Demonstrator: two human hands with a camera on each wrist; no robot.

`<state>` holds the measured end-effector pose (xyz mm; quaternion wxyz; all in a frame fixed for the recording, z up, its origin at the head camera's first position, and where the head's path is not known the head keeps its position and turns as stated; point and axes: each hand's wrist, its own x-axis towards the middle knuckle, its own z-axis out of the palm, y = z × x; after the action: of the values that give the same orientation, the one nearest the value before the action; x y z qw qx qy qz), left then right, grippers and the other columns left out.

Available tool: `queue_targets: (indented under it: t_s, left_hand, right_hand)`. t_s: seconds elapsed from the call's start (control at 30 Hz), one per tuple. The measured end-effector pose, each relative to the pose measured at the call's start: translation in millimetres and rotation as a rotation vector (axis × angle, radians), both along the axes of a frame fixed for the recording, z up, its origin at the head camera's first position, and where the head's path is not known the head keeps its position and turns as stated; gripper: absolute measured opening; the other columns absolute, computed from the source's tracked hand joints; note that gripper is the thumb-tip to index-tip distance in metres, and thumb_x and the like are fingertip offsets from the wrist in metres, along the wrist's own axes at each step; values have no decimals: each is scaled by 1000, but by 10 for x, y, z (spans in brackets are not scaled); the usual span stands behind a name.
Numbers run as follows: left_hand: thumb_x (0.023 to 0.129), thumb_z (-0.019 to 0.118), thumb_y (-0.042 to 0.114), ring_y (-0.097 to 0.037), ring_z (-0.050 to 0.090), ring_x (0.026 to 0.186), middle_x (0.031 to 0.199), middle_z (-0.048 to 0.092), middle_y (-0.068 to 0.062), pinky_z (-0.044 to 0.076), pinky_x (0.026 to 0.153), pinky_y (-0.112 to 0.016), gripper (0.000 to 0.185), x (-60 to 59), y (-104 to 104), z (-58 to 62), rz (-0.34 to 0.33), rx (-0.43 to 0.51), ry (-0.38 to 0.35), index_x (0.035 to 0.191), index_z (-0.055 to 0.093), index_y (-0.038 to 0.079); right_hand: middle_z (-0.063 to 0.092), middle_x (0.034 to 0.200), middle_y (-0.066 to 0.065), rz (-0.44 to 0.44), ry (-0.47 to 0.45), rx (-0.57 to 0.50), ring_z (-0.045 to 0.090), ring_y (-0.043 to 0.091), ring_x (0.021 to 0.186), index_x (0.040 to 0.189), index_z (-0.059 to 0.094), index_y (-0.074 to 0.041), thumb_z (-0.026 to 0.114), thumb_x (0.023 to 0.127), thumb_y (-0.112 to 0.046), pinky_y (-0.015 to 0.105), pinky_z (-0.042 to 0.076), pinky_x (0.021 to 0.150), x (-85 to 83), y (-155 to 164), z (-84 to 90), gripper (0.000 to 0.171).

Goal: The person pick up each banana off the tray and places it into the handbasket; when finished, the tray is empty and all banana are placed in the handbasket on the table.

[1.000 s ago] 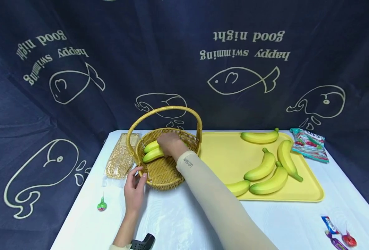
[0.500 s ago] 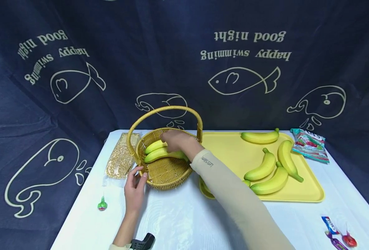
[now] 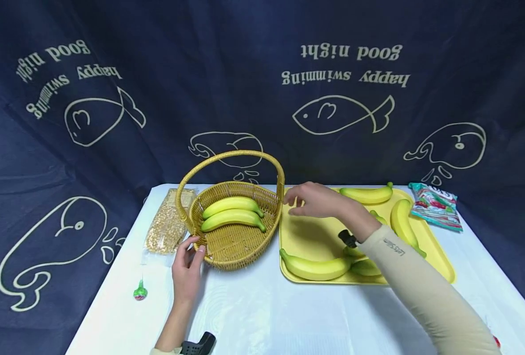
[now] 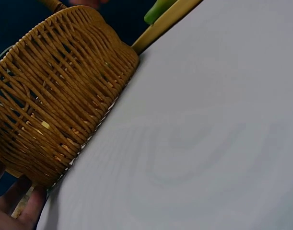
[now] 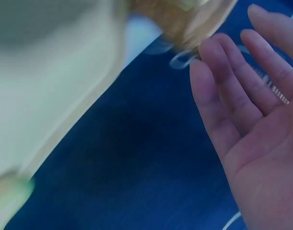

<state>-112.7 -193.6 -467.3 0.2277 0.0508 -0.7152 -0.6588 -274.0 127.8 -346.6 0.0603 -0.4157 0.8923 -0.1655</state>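
A woven basket (image 3: 244, 260) with a hoop handle holds two yellow-green bananas (image 3: 232, 211) lying side by side. My left hand (image 3: 188, 259) touches the basket's front left wall with its fingertips; in the left wrist view those fingertips (image 4: 19, 211) lie against the base of the basket (image 4: 55, 110). My right hand (image 3: 307, 199) hovers empty, fingers spread, over the left part of a yellow tray (image 3: 304, 234). The right wrist view shows its palm (image 5: 254, 129) flat and bare. Several bananas lie on the tray, the nearest (image 3: 316, 267) at its front edge.
On the white table (image 3: 262, 310), a clear bag of grain (image 3: 167, 227) lies left of the basket, with a green wrapped sweet (image 3: 140, 292) nearer me. A colourful snack packet (image 3: 435, 204) lies right of the tray. Dark blue printed cloth hangs behind.
My right hand let go of the second banana in the basket and drew back to the right over the tray. My left hand stayed at the basket.
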Motion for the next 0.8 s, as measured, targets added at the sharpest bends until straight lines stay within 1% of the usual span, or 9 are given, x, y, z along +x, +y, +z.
queue_targets:
  t_s: [0.07,0.1,0.17,0.27,0.33,0.4,0.5,0.6,0.8]
  left_hand:
    - [96,60,9,-38,51,118,134,52,-17,45,84,-16,32,5,-5,7,0,1,1,125,55,-2]
    - [96,60,8,-39,51,118,134,52,-17,46,84,-16,32,7,-7,11,-1,2,1,125,55,-2]
    - [96,60,8,-39,51,117,133,52,-17,46,84,-17,32,10,-10,13,-4,1,1,125,55,-3]
    - [96,60,8,-39,52,116,133,52,-17,46,84,-17,32,12,-17,11,0,-5,3,125,55,-2]
    - [96,60,9,-38,52,116,133,52,-17,46,84,-18,32,12,-23,6,-1,-8,3,126,55,-2]
    - [96,60,10,-39,52,116,133,52,-17,46,83,-17,33,12,-29,2,-3,-9,3,126,55,-3]
    - [96,60,10,-39,52,116,134,51,-18,46,84,-17,34,11,-38,-3,-4,-10,7,126,54,-4]
    - [96,60,10,-39,52,116,134,51,-17,46,84,-16,33,11,-41,-6,-4,-6,10,126,54,-3]
    - [96,60,10,-35,53,114,133,52,-16,46,84,-18,33,10,-27,-5,-5,6,2,126,55,-2]
  right_hand:
    - [67,103,0,-49,17,7,64,15,86,109,69,-12,70,88,-21,37,51,77,-46,270,-28,23]
    - [67,102,1,-93,35,19,65,18,87,109,69,-11,71,87,-20,39,51,77,-80,413,-48,23]
    - [67,103,6,-192,89,50,64,24,90,109,69,-9,71,87,-18,44,50,78,-166,711,-99,24]
    - [64,107,15,-363,139,140,59,34,98,113,67,-4,71,86,-17,51,47,83,-286,1126,-189,30]
    - [61,113,20,-453,133,215,54,39,104,120,64,-2,70,87,-15,55,44,87,-340,1352,-253,36]
    - [57,119,25,-504,104,273,50,43,108,126,59,1,70,85,-15,57,41,90,-376,1527,-318,46]
    - [53,124,29,-530,55,313,46,47,112,132,53,3,70,83,-15,61,37,93,-401,1677,-405,54]
    - [56,120,27,-524,43,315,48,46,108,129,55,2,71,82,-16,62,37,91,-422,1742,-505,53]
    - [58,118,27,-481,62,274,53,47,104,130,54,0,66,84,-4,60,40,87,-421,1769,-668,48]
